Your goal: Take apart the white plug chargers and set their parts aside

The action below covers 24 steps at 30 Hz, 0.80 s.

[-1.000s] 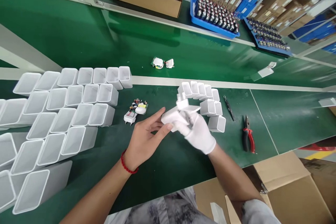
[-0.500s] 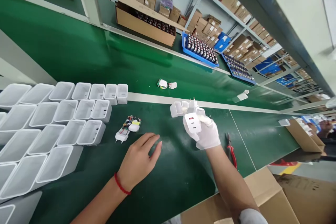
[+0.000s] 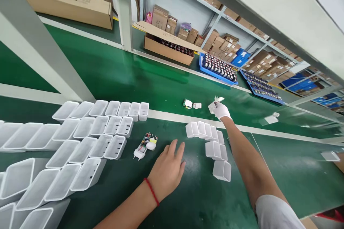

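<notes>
My left hand, bare with a red cord bracelet, is over the green bench with its fingers loosely spread and nothing in them. Near it lies a charger circuit board joined to a white plug piece. Across the white strip, my right hand in a white glove has its fingers closed on a white plug charger; prongs show at its top. A flat white piece is beside those fingertips. Between my arms stand several open white charger housings.
Many white housings stand in rows at left. Another board with a white piece lies beyond the strip. Farther back are a blue tray of parts, a long carton and shelves. A metal post slants at left.
My right hand has reached forward across the white strip with the charger, which was held up near me before. The view has shifted, uncovering the middle housings. My left hand stays spread.
</notes>
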{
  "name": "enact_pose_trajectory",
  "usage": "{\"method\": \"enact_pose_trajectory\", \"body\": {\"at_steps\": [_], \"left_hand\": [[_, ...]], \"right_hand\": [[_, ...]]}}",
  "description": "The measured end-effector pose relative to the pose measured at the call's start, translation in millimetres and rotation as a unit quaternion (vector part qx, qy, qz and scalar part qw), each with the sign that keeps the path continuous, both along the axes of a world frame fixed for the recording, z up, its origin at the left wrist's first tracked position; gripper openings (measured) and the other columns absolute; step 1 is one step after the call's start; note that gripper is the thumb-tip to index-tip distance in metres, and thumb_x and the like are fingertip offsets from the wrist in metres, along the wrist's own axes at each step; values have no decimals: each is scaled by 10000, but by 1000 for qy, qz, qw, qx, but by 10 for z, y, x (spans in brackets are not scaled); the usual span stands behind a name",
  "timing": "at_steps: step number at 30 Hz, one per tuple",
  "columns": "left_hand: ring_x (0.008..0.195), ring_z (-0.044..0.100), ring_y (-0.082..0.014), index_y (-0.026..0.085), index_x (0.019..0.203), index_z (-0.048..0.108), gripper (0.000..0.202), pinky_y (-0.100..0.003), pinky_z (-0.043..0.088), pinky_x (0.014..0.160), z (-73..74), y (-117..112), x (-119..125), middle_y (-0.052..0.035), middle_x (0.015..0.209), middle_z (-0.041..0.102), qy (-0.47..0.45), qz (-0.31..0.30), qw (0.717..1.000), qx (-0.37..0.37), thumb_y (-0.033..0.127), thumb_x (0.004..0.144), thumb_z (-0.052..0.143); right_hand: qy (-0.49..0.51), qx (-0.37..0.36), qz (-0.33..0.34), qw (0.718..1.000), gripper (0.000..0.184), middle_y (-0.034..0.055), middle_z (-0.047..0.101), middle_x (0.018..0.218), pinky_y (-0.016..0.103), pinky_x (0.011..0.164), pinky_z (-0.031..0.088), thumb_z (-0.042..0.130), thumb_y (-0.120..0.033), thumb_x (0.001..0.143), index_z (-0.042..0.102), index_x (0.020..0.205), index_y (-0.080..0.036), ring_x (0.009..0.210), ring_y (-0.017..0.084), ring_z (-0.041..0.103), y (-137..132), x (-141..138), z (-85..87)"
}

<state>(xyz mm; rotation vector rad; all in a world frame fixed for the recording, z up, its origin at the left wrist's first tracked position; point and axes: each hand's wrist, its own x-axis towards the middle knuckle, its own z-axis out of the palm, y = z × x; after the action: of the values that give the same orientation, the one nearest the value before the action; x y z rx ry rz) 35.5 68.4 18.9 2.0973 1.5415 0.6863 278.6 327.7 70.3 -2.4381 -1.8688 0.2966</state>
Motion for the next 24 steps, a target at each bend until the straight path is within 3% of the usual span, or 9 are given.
{"method": "enact_pose_trajectory", "body": {"at_steps": [3,5,8,11,14,16,18,22,24], "left_hand": [[1365,378,-391,143,1437,351,582,-545,436,1044,74,307,171,-204,1493,376,-69,-7,997,-23,266,888,497],[1418,265,-402,128,1454,293,715,-578,342,1111,41,554,305,-216,1531,299,-136,5,990,-41,243,819,600],[1437,209,-402,102,1447,258,821,-594,293,1135,-66,859,479,-249,1523,291,-187,13,981,-54,156,740,672],[1373,369,-376,100,1384,330,694,-569,336,1116,-109,957,520,-251,1412,445,-200,17,978,-48,79,756,623],[1260,501,-338,137,1296,403,589,-537,406,1069,-38,821,386,-199,1298,535,-219,31,974,-40,58,753,617],[1222,525,-298,174,1267,409,559,-492,434,1055,45,646,242,-153,1276,534,-234,39,971,-32,78,761,625],[1198,531,-258,211,1254,407,543,-438,461,1035,124,453,96,-118,1277,504,-264,42,963,-26,101,772,631],[1159,534,-229,256,1241,418,562,-384,507,960,201,143,-125,-87,1266,466,-352,58,934,-23,167,756,688],[1141,533,-238,252,1242,430,602,-394,503,943,193,45,-194,-90,1236,477,-351,78,933,-16,226,727,741]], "right_hand": [[-81,-9,-3,997,373,216,661,1006,461,809,498,578,-404,882,657,1034,-73,961,318,638,-21,-66,113],[-119,7,38,992,473,283,633,1090,512,853,453,519,-447,886,638,1123,-55,1063,394,590,-57,-186,170],[-131,5,170,977,520,168,583,1292,460,1002,367,547,-462,859,542,1307,-199,1252,336,474,-85,-453,127],[-131,-38,262,955,562,93,582,1322,462,1079,277,678,-377,772,544,1304,-255,1291,295,434,-58,-668,-13],[-137,-68,284,947,428,100,650,1194,527,1032,316,668,-325,781,623,1193,-219,1164,304,541,-17,-717,-69],[-131,-62,283,948,366,107,672,1111,484,973,386,653,-329,791,657,1135,-204,1063,298,599,-25,-687,-16],[-112,-35,277,954,430,130,656,1108,419,909,442,654,-365,790,640,1180,-182,1008,296,623,-112,-650,93],[8,27,314,949,651,77,613,1147,331,885,489,660,-489,796,499,1358,-204,990,229,637,-663,-593,331],[189,54,349,916,766,65,631,1062,388,865,517,771,-504,687,511,1343,-206,946,243,650,-1101,-570,386]]}}
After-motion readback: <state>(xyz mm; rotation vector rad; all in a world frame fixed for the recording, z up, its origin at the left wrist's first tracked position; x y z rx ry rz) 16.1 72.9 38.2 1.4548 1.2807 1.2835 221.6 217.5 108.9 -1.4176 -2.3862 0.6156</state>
